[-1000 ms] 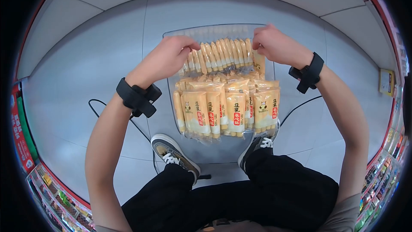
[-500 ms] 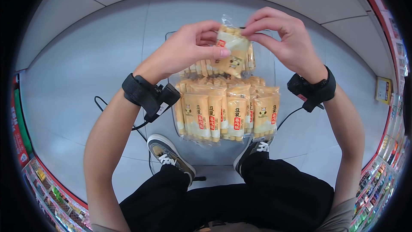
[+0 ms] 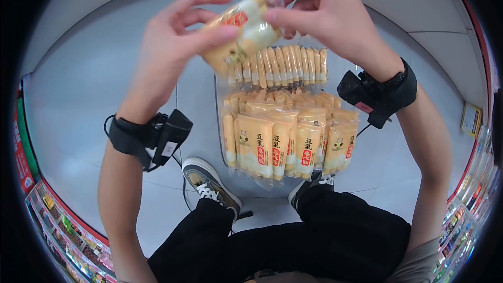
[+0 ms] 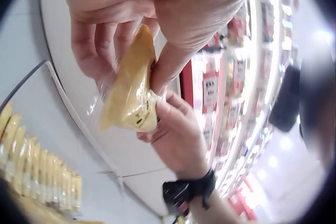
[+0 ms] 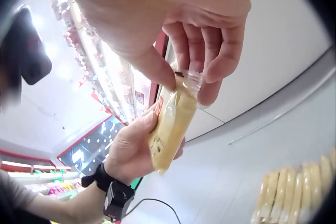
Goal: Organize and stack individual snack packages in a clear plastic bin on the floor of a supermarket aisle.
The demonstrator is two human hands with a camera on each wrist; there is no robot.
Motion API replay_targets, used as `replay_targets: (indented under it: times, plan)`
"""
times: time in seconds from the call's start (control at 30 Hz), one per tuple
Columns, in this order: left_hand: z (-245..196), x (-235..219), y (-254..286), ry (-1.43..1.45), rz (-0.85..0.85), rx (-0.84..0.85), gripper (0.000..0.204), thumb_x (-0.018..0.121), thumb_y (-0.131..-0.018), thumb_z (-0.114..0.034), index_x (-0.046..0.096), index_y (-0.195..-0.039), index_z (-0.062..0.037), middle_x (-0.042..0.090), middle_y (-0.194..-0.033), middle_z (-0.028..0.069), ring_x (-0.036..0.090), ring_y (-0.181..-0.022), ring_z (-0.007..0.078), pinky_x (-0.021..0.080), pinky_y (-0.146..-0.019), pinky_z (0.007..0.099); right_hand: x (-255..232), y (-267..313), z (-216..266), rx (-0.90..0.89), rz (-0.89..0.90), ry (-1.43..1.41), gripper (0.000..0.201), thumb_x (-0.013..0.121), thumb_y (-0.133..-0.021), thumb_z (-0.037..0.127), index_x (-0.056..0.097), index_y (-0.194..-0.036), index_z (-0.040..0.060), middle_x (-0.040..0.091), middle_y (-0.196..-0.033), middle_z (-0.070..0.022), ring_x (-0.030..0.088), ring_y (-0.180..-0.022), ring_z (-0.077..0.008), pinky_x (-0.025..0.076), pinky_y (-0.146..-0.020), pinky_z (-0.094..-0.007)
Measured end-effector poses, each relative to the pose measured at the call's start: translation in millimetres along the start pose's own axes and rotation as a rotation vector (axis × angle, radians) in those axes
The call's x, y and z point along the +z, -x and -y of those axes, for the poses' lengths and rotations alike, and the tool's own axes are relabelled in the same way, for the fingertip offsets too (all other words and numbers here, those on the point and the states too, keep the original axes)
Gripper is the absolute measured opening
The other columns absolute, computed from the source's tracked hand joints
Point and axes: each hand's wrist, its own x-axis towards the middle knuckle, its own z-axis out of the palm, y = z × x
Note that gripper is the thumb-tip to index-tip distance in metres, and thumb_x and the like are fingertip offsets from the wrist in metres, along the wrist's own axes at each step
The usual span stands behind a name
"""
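Observation:
A yellow-and-white snack packet [image 3: 243,34] of rolled sticks in a clear wrapper is held up between both hands. My left hand [image 3: 175,39] grips its lower side, thumb across the printed front. At the top end, my right hand [image 3: 327,8] pinches the clear wrapper edge between thumb and fingers, as the right wrist view shows. Below the hands is a clear-sided container [image 3: 251,191] full of matching packets. Its far row of packets [image 3: 285,65] stands on edge, while the near packets [image 3: 257,144] stand with their labels facing me.
My shoes [image 3: 209,183] are on either side of the container's near end. Dark cables [image 3: 184,194] trail on the tiled floor. Shelves of goods [image 3: 68,230] line both sides, and a yellow-framed sign [image 3: 470,119] stands at the right.
Both hands were at the far row; they have brought up a packet and raised it toward the upper left, now tilted. The left hand has moved left and up.

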Motion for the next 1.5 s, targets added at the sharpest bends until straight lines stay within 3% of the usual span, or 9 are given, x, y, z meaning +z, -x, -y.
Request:
replay_targets:
  times: [0.1, 0.2, 0.33, 0.47, 0.57, 0.87, 1.03, 1.43, 1.5]
  plan:
    - [12.3, -11.3, 4.3, 0.241, -0.082, 0.038, 0.053, 0.071, -0.085, -0.013, 0.048, -0.131, 0.0015, 0.065, -0.113, 0.0106, 0.06, -0.105, 0.0139, 0.043, -0.096, 0.0329, 5.2, -6.4, 7.3, 0.112, 0.018, -0.302, 0.025, 0.065, -0.088, 0.016, 0.06, -0.099, -0.0064, 0.068, -0.09, -0.0273, 0.07, -0.081, -0.0375, 0.057, -0.068, -0.0444]
    - [30.9, -20.9, 11.9, 0.385, -0.106, -0.022, 0.048, 0.068, -0.086, -0.013, 0.049, -0.128, 0.0019, 0.064, -0.114, 0.0105, 0.059, -0.107, 0.015, 0.043, -0.097, 0.035, 16.7, -6.7, -2.3, 0.126, 0.227, -0.264, 0.021, 0.069, -0.089, 0.017, 0.064, -0.1, -0.0001, 0.067, -0.084, -0.004, 0.064, -0.07, -0.0086, 0.051, -0.063, -0.0227]
    - [50.7, -46.0, 32.3, 0.59, -0.232, -0.045, 0.037, 0.056, -0.089, -0.011, 0.051, -0.123, 0.0029, 0.063, -0.111, 0.0115, 0.059, -0.103, 0.0175, 0.044, -0.095, 0.0342, 6.3, -12.6, -19.4, 0.136, 0.584, 0.252, 0.027, 0.061, -0.093, 0.014, 0.062, -0.117, 0.0008, 0.07, -0.089, -0.0094, 0.069, -0.079, -0.0174, 0.054, -0.068, -0.0291]
    - [79.6, -67.7, 69.6, 0.788, -0.364, -0.193, 0.033, 0.044, -0.079, -0.012, 0.053, -0.109, 0.0012, 0.057, -0.094, 0.011, 0.057, -0.084, 0.0246, 0.046, -0.079, 0.0332, 44.3, -6.7, -67.3, -0.395, 0.564, 0.721, 0.035, 0.053, -0.084, 0.0, 0.06, -0.118, 0.0011, 0.065, -0.076, -0.0189, 0.065, -0.075, -0.035, 0.05, -0.064, -0.0418]
    - [88.2, -71.2, 98.8, 0.736, -0.278, -0.167, 0.028, 0.044, -0.072, -0.014, 0.05, -0.096, 0.0001, 0.049, -0.078, 0.0089, 0.049, -0.066, 0.0212, 0.042, -0.064, 0.0312, 67.7, -12.3, -67.8, -0.392, 0.669, 0.845, 0.042, 0.053, -0.082, -0.001, 0.056, -0.124, 0.002, 0.063, -0.071, -0.0154, 0.064, -0.069, -0.0326, 0.049, -0.061, -0.0413]
    - [92.0, -25.3, 150.8, 0.132, -0.014, -0.321, 0.034, 0.046, -0.055, -0.012, 0.063, -0.081, 0.0033, 0.063, -0.075, 0.0063, 0.057, -0.07, 0.0127, 0.044, -0.065, 0.0241, 72.6, -6.9, -80.0, -0.576, 0.599, 1.125, 0.057, 0.054, -0.079, 0.002, 0.05, -0.136, 0.0071, 0.052, -0.054, -0.0077, 0.056, -0.051, -0.0261, 0.044, -0.053, -0.0375]
    - [88.2, -21.5, 141.9, 0.107, 0.004, -0.258, 0.032, 0.045, -0.059, -0.009, 0.063, -0.082, 0.0035, 0.062, -0.073, 0.0049, 0.056, -0.069, 0.0119, 0.044, -0.064, 0.0242, 68.0, -8.0, -71.2, -0.41, 0.728, 1.194, 0.06, 0.056, -0.077, 0.002, 0.05, -0.136, 0.0082, 0.059, -0.063, -0.0087, 0.058, -0.059, -0.0271, 0.044, -0.063, -0.0376]
    - [53.2, -27.5, 71.8, -0.72, 0.108, -0.114, 0.036, 0.048, -0.061, -0.009, 0.064, -0.092, 0.0001, 0.055, -0.067, 0.0142, 0.053, -0.062, 0.0267, 0.043, -0.06, 0.0335, 73.5, 22.4, -107.7, -0.406, 0.614, 1.049, 0.056, 0.053, -0.079, 0.003, 0.049, -0.135, 0.0013, 0.055, -0.057, -0.0086, 0.058, -0.056, -0.0275, 0.045, -0.06, -0.0392]
    - [60.6, -15.6, 67.7, -0.831, 0.131, 0.085, 0.045, 0.048, -0.061, -0.009, 0.065, -0.102, -0.0025, 0.054, -0.066, 0.0153, 0.052, -0.061, 0.0293, 0.043, -0.06, 0.0361, 73.8, 23.8, -109.4, -0.43, 0.599, 1.026, 0.05, 0.051, -0.081, 0.003, 0.053, -0.131, -0.0012, 0.054, -0.056, -0.0091, 0.059, -0.055, -0.0278, 0.046, -0.058, -0.0399]
